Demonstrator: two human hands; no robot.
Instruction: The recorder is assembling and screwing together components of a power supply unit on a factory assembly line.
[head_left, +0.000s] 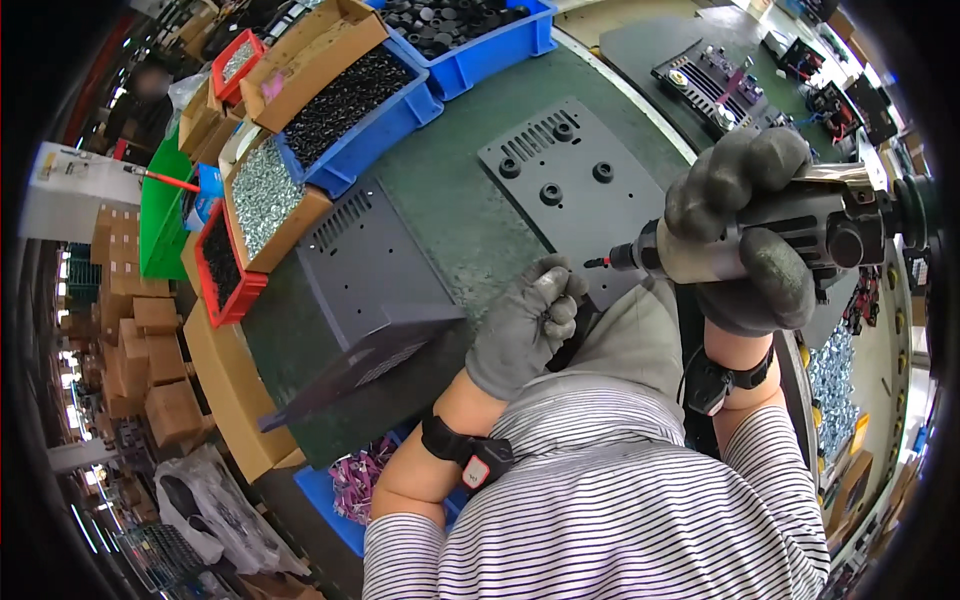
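My right hand (778, 275), in a grey glove, wraps round a black and grey power screwdriver (700, 258) held level. The red-collared bit (597, 262) points left, close to my left hand. My gloved left hand (525, 325) is closed with its fingertips pinched together; whatever is between them is too small or hidden. Just beyond lies a flat dark grey metal panel (575, 225) with vent slots and several round black rubber feet (603, 172) on it. To the left stands a bent grey metal cover (375, 265) with slots and small holes.
Blue bins of black parts (350, 115) and black round feet (450, 25) line the far side. At the left are a carton of silvery screws (262, 195) and a red bin of dark screws (220, 255). A partly assembled unit (710, 85) sits far right on another surface.
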